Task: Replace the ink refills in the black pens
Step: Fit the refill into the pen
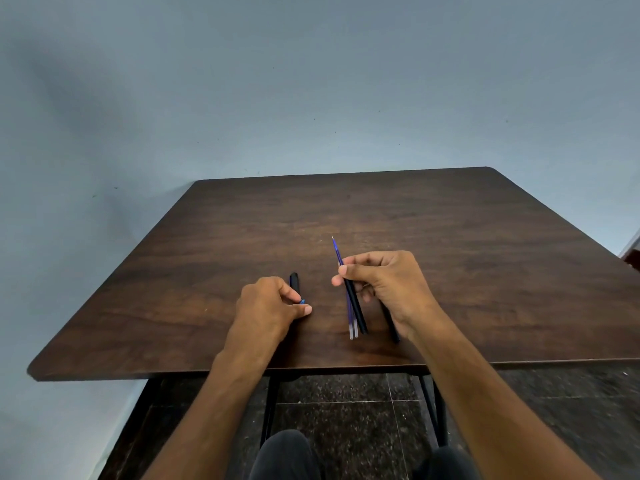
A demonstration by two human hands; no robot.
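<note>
My right hand (384, 282) grips a bundle above the dark wooden table (450, 244): blue ink refills (350, 306) and a black pen barrel (356, 306). One refill's tip (335, 249) sticks up past my fingers, away from me. Another black pen (391, 327) shows under my right wrist, partly hidden. My left hand (266, 306) rests on the table and pinches a short black pen part (295, 282) with a small blue piece (302, 301) at its near end.
The table's near edge (207, 372) runs just in front of my arms, with black metal legs below it. A pale blue wall stands behind the table. My knees in dark trousers show at the bottom over a speckled tiled floor.
</note>
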